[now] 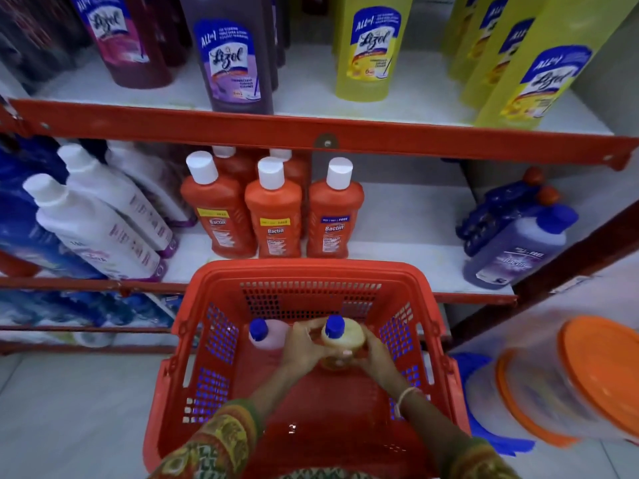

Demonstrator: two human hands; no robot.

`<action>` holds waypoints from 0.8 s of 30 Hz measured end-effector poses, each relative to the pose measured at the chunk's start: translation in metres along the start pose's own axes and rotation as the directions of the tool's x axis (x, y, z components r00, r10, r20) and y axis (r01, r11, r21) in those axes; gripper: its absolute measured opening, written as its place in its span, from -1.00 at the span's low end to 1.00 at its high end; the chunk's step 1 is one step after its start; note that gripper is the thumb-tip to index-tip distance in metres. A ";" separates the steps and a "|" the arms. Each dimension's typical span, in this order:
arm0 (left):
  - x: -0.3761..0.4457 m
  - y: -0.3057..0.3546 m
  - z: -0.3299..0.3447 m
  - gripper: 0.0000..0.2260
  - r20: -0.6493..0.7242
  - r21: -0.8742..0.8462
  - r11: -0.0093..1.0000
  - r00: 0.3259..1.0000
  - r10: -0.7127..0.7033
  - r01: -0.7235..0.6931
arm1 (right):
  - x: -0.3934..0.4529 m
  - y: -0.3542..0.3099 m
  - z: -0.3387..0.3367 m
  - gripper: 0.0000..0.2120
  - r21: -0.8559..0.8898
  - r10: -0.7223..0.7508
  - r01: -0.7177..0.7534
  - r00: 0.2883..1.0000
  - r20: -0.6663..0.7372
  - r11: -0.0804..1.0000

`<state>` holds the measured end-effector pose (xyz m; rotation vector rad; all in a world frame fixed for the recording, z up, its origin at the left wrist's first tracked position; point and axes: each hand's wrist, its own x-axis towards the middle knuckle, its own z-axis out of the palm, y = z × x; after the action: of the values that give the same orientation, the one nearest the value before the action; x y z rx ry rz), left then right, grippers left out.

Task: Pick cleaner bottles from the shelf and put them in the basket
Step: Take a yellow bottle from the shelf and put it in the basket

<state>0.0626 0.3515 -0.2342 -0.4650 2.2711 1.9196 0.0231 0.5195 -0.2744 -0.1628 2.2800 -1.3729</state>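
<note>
Both-handed: my left hand [301, 347] and right hand [375, 357] clasp a yellowish blue-capped bottle [340, 340] upright inside the red basket [207, 340], just beside a pink blue-capped bottle [268, 335]. Behind the basket, orange "Bactin" bottles [273, 216]; upper shelf [311, 133] bottles read "Lizol" [230, 60].

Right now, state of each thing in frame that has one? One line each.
yellow bottle: upright in the basket, blue cap on, held by both hands
pink bottle: upright in the basket, blue cap on, not held
basket: red, below the shelf
left hand: closed on yellow bottle
right hand: closed on yellow bottle
orange Bactin bottles: upright on shelf, white caps on
</note>
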 end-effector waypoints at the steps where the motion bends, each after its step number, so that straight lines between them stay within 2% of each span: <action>1: -0.001 -0.006 0.001 -0.47 0.002 0.016 1.000 1.000 -0.011 0.011 | 0.000 0.004 0.002 -0.32 -0.050 0.000 0.000 1.000 -0.001 0.999; 7: -0.004 -0.034 -0.001 -0.44 0.016 0.072 0.994 0.996 -0.083 0.082 | 0.004 0.009 0.010 -0.57 -0.286 0.013 -0.001 0.999 0.041 0.958; 13: -0.006 -0.040 -0.017 -0.39 0.042 0.146 0.988 0.997 -0.063 0.056 | 0.005 0.008 0.019 -0.52 -0.397 -0.004 0.019 0.999 0.038 0.917; 18: -0.005 -0.032 -0.024 -0.39 0.105 0.318 0.948 0.994 -0.029 -0.006 | 0.003 -0.019 0.004 -0.53 -0.447 -0.026 0.087 0.990 0.139 0.890; 21: -0.004 -0.010 -0.038 -0.50 0.095 0.456 0.889 0.995 -0.008 -0.037 | 0.005 -0.049 -0.019 -0.52 -0.413 -0.103 0.176 0.976 0.193 0.894; 24: -0.003 0.024 -0.055 -0.53 0.078 0.484 0.865 0.991 0.109 -0.133 | 0.002 -0.095 -0.052 -0.54 -0.251 -0.196 0.231 0.968 0.158 0.940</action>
<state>0.0628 0.3012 -0.2008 -0.2088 2.6773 1.2932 -0.0151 0.5137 -0.1735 -0.5879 2.3810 -1.1083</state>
